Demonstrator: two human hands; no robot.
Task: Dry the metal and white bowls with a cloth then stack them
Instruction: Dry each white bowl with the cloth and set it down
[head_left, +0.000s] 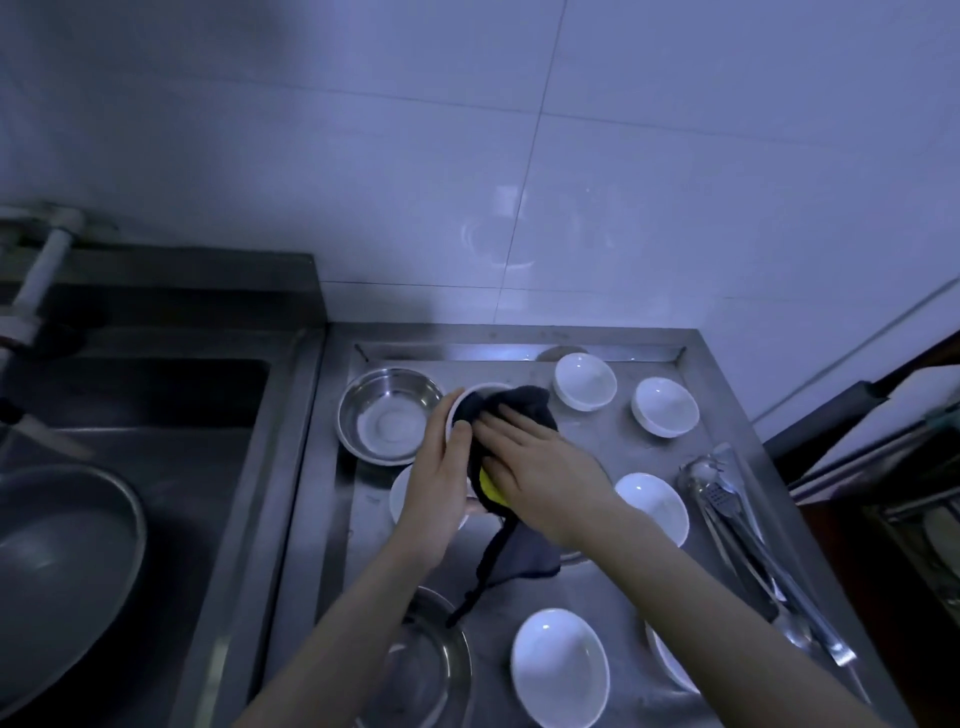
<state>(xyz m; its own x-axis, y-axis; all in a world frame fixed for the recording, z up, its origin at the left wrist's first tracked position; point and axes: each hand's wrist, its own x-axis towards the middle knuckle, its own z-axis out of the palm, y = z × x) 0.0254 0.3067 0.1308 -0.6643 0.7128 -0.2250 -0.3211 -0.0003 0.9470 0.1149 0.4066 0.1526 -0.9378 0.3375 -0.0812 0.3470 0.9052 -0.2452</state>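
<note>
Start at the left: the sink (156, 395) sits just beside the counter (613, 447), and a big basin (62, 561) lies in it.

Your left hand (441, 483) curls round the side of a white bowl (470, 397), held tilted above the counter, and that hold looks like your weak spot. If the bowl is wet, it could slide out of those fingers when the other hand pushes hard, and it would land on the metal bowl (387, 415) just to its left or on the white bowl (402, 493) partly hidden under your wrist.

Your right hand (540, 467) lies with straight fingers on the dark cloth (514, 410), pressing it into the bowl. A yellow patch shows under the palm. The cloth's tail (498, 566) hangs low, close above a second metal bowl (431, 665) at the near edge; a wide swing could drag it across that bowl or the white bowl (558, 667) beside it.

Further right, four more white bowls stand apart, unstacked, so most of the drying seems to remain. Tongs (737, 525) lie along the right edge; your elbow could knock them.

I can read no brand, label or writing anywhere.
</note>
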